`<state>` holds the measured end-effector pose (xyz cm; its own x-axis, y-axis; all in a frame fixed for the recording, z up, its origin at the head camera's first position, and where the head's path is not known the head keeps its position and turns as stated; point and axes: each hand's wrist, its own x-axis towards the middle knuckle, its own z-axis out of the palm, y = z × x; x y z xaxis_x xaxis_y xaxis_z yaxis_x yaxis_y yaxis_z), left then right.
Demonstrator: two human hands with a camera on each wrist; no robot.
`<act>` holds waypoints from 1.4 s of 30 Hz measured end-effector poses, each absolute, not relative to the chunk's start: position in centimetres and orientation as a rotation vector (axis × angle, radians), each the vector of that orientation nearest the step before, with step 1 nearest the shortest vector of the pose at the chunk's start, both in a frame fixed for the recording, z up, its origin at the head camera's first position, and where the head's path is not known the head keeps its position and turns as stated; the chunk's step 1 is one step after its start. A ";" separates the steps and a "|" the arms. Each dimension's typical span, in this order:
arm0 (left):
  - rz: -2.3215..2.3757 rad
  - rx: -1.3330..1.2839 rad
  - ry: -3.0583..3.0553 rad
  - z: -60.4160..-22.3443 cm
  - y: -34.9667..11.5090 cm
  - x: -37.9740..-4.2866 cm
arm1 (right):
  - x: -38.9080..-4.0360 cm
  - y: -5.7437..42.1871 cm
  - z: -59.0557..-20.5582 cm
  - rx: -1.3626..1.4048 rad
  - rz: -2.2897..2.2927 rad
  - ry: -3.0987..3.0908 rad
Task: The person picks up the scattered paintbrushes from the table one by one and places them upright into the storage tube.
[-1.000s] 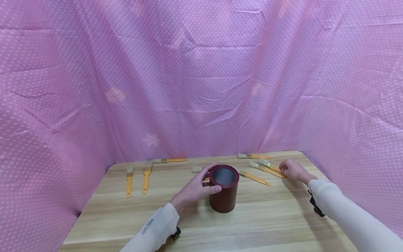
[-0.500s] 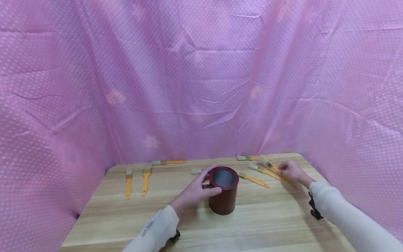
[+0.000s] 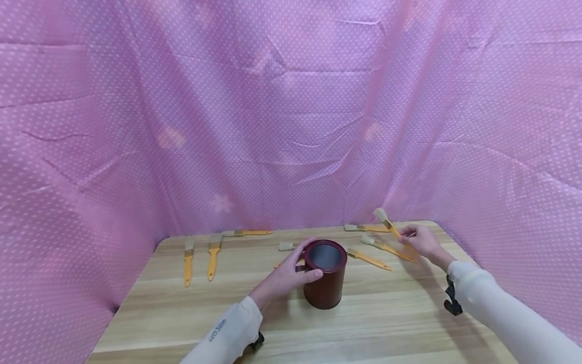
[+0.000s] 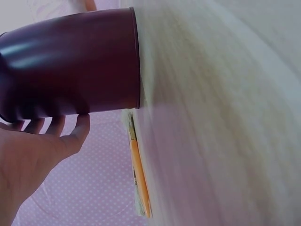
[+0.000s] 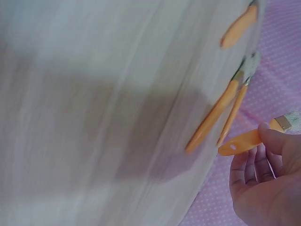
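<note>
A dark red cylindrical can [image 3: 324, 293] with an open top stands upright on the wooden table. My left hand [image 3: 286, 275] grips its upper left side, thumb in front and fingers around the far side. In the left wrist view, the fingers [image 4: 81, 126] lie against the wall of the can [image 4: 70, 61]. At the right, my right hand [image 3: 423, 242] pinches the yellow handle of a paintbrush [image 3: 389, 225] held up off the table, bristles pointing up and left. The right wrist view shows the thumb [image 5: 269, 136] pressed on that paintbrush [image 5: 242, 142].
Below the raised brush lies another paintbrush [image 3: 391, 249], with one at the back edge [image 3: 361, 228] and one right of the can [image 3: 370, 260]. A paintbrush [image 3: 286, 246] is partly hidden behind my left hand. Several more, including a paintbrush [image 3: 212, 260], lie left. Pink dotted cloth [image 3: 291, 126] surrounds the table.
My right hand has lifted one paintbrush from beside another, tilting its bristles upward and moving it slightly up. My left hand and the can stay in place.
</note>
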<state>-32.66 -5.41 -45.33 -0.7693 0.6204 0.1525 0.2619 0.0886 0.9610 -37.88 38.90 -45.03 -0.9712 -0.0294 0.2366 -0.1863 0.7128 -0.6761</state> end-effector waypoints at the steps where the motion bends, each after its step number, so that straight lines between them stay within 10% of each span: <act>1: 1.731 0.873 2.078 -45.3 -5.4 -32.6 | -37.9 38.6 -44.9 0.161 1.126 -2.713; 42: 1.736 0.838 2.116 -45.3 -5.0 -31.9 | -31.9 22.0 -35.6 0.546 2.155 -2.216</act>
